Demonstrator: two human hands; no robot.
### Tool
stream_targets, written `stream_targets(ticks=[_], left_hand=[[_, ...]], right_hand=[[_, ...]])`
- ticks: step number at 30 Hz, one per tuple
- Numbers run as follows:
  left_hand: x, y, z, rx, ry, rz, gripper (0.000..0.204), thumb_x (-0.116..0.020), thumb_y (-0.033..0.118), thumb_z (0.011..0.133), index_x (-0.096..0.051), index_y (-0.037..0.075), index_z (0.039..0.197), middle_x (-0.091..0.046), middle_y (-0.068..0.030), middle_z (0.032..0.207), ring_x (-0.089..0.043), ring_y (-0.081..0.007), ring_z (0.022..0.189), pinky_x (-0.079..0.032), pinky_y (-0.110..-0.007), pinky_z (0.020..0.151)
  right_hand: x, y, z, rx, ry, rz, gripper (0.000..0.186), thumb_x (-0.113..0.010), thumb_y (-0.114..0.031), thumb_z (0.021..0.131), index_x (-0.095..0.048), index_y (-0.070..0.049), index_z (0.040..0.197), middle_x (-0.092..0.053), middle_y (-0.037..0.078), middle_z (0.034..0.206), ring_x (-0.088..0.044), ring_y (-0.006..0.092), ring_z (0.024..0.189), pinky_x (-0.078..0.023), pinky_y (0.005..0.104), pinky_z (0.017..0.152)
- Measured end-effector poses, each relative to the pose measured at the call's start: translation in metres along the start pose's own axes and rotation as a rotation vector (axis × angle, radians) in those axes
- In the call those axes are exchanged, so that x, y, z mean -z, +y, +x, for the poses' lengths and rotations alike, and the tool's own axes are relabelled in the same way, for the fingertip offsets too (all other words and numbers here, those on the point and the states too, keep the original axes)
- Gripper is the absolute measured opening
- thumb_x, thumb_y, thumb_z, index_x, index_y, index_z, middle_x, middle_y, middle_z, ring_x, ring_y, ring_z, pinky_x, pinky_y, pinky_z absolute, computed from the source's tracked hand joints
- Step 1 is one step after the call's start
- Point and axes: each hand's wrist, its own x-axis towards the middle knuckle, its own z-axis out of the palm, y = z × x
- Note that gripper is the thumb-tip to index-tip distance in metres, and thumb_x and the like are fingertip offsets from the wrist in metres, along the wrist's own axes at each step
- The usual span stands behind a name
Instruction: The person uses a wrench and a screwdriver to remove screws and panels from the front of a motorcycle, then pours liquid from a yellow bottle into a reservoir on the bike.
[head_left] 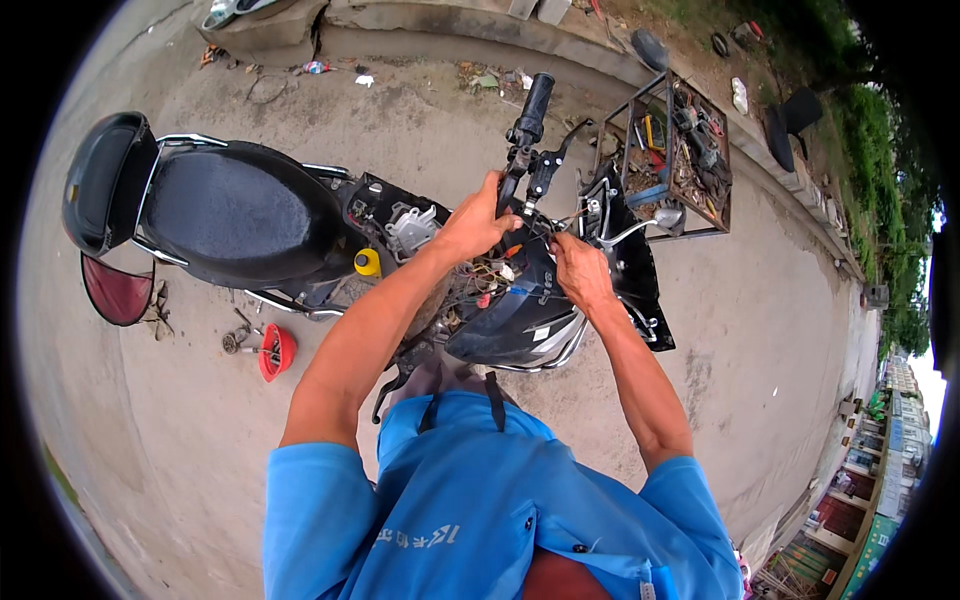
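A black scooter stands across in front of me, its front panels off and its handlebar (509, 186) bare. My left hand (474, 222) is closed around the handlebar near its middle, the thumb toward the cables. Just right of it, my right hand (582, 270) has its fingers pinched together among black cables (541, 226); what they hold is too small to make out. Below both hands hangs a tangle of coloured wires (486, 283) with connectors. The black front cover (530, 318) sits beside the wires.
At the far right a metal-framed cart (727, 190) holds tools and scrap. A mirror (669, 216) juts out near it. The scooter seat (235, 208) extends left, with a yellow-capped container (367, 263) by it. A red bowl (278, 352) of parts lies on the ground.
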Motion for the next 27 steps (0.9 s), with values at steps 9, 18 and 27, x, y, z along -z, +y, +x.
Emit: stream_targets(ticks=[9,18,27], left_hand=[[-0.003,0.005,-0.001,0.029,0.006,-0.050,0.061,-0.080,0.010,0.092,-0.041,-0.001,0.137,-0.073,-0.0145,0.088,-0.073,-0.0317,0.088,-0.054,-0.044,0.082],[-0.004,0.007,0.009,0.079,0.026,0.037,0.063,-0.086,0.013,0.083,-0.047,0.003,0.131,-0.073,-0.0195,0.096,-0.073,-0.0359,0.096,-0.053,-0.046,0.085],[-0.006,-0.007,0.017,0.043,-0.033,-0.266,0.064,-0.090,0.010,0.079,-0.049,-0.005,0.126,-0.071,-0.0201,0.094,-0.072,-0.0315,0.089,-0.054,-0.042,0.083]], right_hand=[[0.078,-0.043,0.018,0.308,-0.004,-0.518,0.009,-0.065,-0.007,0.080,-0.069,-0.008,0.088,-0.073,0.009,0.089,-0.074,0.0271,0.088,-0.053,0.0419,0.077],[0.095,-0.070,0.052,0.416,-0.157,-0.649,0.006,-0.068,-0.010,0.077,-0.073,-0.007,0.078,-0.075,0.015,0.082,-0.076,0.0327,0.077,-0.055,0.0450,0.072],[0.098,-0.079,0.060,0.426,-0.194,-0.622,0.010,-0.069,-0.010,0.075,-0.074,-0.006,0.068,-0.073,0.019,0.071,-0.075,0.0362,0.068,-0.056,0.0467,0.067]])
